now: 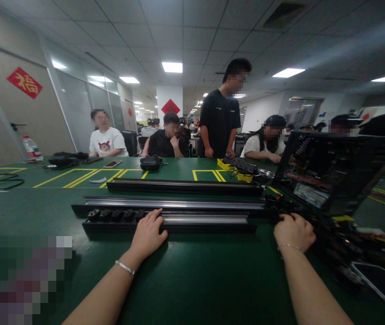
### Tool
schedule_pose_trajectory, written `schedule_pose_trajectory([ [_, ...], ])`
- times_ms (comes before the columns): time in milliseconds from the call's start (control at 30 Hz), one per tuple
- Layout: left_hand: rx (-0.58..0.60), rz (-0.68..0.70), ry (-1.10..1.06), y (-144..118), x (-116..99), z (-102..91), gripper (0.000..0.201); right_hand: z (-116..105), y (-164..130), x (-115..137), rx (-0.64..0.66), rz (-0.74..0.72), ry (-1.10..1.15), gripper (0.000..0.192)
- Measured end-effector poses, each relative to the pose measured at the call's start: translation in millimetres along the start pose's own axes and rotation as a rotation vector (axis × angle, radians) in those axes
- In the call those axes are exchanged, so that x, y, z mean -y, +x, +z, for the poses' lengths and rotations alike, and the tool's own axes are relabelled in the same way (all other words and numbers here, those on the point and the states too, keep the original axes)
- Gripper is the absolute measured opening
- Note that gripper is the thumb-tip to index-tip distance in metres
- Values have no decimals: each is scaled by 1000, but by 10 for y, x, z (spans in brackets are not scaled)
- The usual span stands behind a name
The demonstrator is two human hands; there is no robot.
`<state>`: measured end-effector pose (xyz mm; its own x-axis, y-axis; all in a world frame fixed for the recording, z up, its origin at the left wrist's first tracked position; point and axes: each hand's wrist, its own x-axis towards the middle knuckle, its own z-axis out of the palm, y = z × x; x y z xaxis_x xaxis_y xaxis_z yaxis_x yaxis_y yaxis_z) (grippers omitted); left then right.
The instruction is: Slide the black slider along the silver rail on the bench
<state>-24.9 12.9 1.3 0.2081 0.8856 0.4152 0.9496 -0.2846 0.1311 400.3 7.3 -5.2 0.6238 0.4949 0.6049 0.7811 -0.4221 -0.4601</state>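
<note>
Power strip (pixel 168 221) under left hand (pixel 148 234)

Bright ceiling panels (pixel 171 67) overhead, dim green table (pixel 192 280), wide-angle bending and blur at the edges

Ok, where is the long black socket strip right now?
In the head view the long black socket strip lies across the green table, nearest of three rails, with the left hand resting on its middle and the right hand past its right end beside the open computer case.
</note>
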Motion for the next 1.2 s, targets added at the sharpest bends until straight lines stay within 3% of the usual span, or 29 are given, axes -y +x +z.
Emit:
schedule_pose_trajectory([
  [167, -6, -21, -42, 5, -9, -4, 25, -26, -19, 80, -107, -4, 21, 31],
  [300, -24, -15, -60, 10, 5, 22, 28, -29, -72, 308, -103, -201, 41, 38],
  [433, -35, -14, -75, 18, 26, 35, 30, 7, -270, 628, 112, -507, 156, 41],
  [567, -81, -9, -73, 34, 21, -23, 32, 41, -524, 862, 358, -648, 190, 42],
  [667, -246, -100, 27, 29, 14, -68, 30, 49, -613, 919, 477, -654, 138, 42],
  [767, -357, -232, 136, 12, 48, -50, 37, 47, -610, 920, 511, -644, 110, 43],
  [967, -261, -253, 201, 18, 166, 78, 40, 40, -588, 927, 532, -639, 94, 45],
  [1200, -302, -233, 236, 36, 173, 99, 38, 48, -600, 927, 508, -639, 93, 44],
])
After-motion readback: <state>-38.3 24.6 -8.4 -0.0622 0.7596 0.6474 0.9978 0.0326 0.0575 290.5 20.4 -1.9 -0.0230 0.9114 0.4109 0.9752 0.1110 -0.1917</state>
